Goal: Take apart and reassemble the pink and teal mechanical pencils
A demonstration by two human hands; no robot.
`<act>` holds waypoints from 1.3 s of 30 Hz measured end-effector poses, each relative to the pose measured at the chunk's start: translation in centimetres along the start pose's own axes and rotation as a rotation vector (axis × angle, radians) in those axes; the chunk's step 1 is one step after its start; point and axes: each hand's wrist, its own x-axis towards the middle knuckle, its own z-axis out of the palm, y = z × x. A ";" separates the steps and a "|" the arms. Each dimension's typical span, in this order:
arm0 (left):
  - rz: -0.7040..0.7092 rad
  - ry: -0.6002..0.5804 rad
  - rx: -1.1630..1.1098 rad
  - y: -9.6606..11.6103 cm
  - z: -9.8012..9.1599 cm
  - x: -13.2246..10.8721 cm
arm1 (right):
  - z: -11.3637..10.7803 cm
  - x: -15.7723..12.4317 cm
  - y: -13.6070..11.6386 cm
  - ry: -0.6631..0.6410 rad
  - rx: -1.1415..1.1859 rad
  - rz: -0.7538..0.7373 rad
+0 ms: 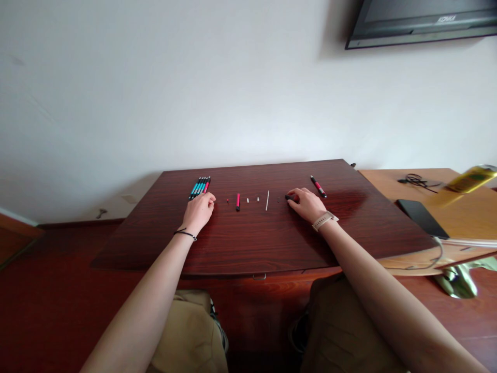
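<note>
My left hand [199,211] rests on the dark wooden table with its fingers curled together; whatever they may hold is hidden. Just behind it lies a row of several pens [200,186], blue ones and a pink one. My right hand [308,205] has its fingers closed around a black and pink pen part [289,197], mostly covered by the hand. Between the hands, set out in a line, are a tiny red piece [228,201], a pink pen barrel [238,201], two small white pieces [247,200] and a thin white refill [267,200]. A pink and black pen [319,186] lies beyond my right hand.
The table [248,243] stands against a white wall. To the right, a lighter wooden desk [466,212] bears a black cable [417,181], a dark flat device [422,218] and a tilted yellow can [472,178]. A television [423,26] hangs above.
</note>
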 end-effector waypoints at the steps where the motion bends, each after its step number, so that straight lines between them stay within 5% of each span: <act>1: 0.004 -0.001 0.020 0.1 0.0 0.0 | 0.0 0.0 0.0 -0.004 -0.001 0.000; 13: 0.073 -0.047 0.276 1.4 -0.4 0.2 | -0.3 -0.1 -0.3 -0.048 -0.020 0.038; 39: 0.153 0.033 -0.051 1.0 1.8 1.4 | 0.0 0.3 0.4 -0.019 0.019 -0.009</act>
